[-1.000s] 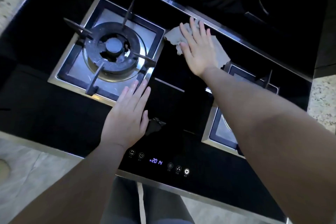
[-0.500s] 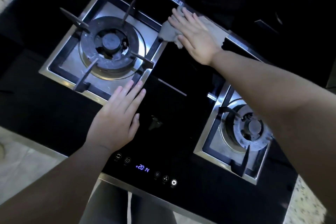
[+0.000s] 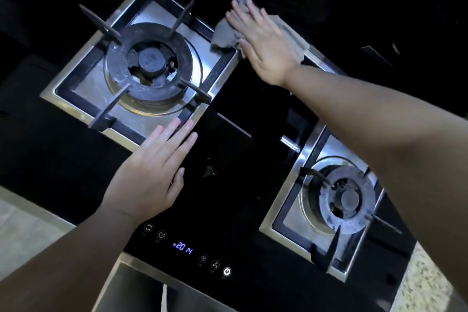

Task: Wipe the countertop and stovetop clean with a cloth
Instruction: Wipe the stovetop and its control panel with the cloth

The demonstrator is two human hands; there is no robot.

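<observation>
Right hand (image 3: 266,43): fingers straight and together, pressed flat on the grey cloth (image 3: 224,35). The cloth lies on the black glass stovetop (image 3: 253,99) at its far edge, just beside the far right corner of the left burner (image 3: 149,66) tray, touching the steel trim strip (image 3: 316,57). Left hand (image 3: 152,172): fingers extended, palm down, resting on the glass with fingertips over the near right corner of the left burner tray; it holds nothing. Right burner (image 3: 344,200): near right, partly hidden by the right forearm. Control panel (image 3: 183,248): near edge, lit digits showing. Speckled countertop (image 3: 425,286): visible at the near right
</observation>
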